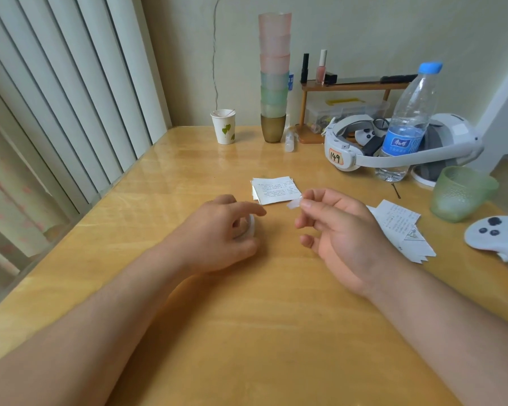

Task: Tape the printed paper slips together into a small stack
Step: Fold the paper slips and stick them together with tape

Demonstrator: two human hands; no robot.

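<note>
Tape piece ready for transfer to the slip stack.

The tabletop (276, 332) carries the stack of printed slips (275, 189) ahead of both hands. The left hand (217, 238) curls its grip around a tape roll (45, 228), resting on the surface. The right hand (340, 227) pinches a short tape piece (294, 204) just beside the stack's near right corner; it is the nearer hand. Loose slips (399, 230) lie right of it.

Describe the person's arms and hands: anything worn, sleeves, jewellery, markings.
Both forearms are bare to the frame's edge, with no sleeves showing. The left hand and right hand wear no gloves, rings, watch or bracelets that show, and no markings can be seen.
</note>
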